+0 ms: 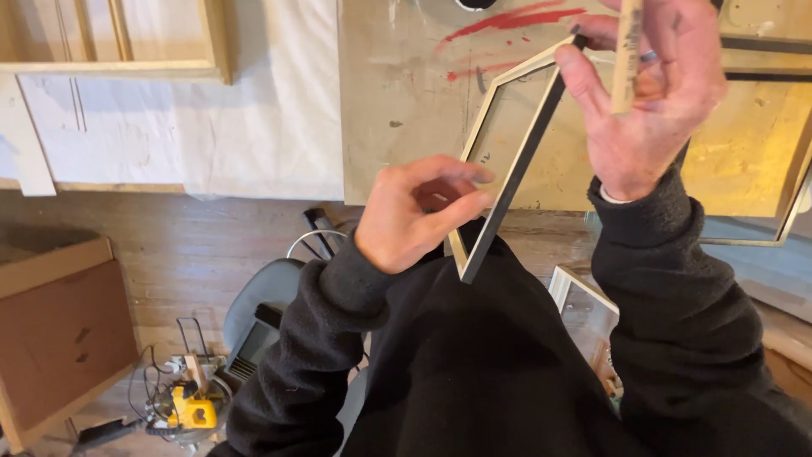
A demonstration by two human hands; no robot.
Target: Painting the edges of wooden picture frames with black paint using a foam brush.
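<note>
- The left hand (414,216) has its grip nearly closed: thumb and fingertips pinch the dark outer edge of a thin picture frame (516,161) near the frame's lower corner, with only the rail's thickness between them.
- The right hand (651,93) is higher up and beyond the left grip, palm toward the camera, fingers loosely curled. It holds a narrow pale wooden stick (628,55) upright between the fingers, and its fingertips touch the frame's upper corner.
- The frame has a pale wood inner face and a black outer edge. The rail in the left grip runs long and slanted, from the corner just below that grip, close to the person's chest, up and away to the corner at the right hand.
- A second pale rail leaves the upper corner and slants down toward the left grip's far side.
- The stick's long axis stands nearly vertical, its top cut off by the picture's edge.
- Behind both grips lies a paint-stained board (406,101) with red streaks; below the left grip, on the wooden floor (169,254), sits a yellow power tool (193,413).
</note>
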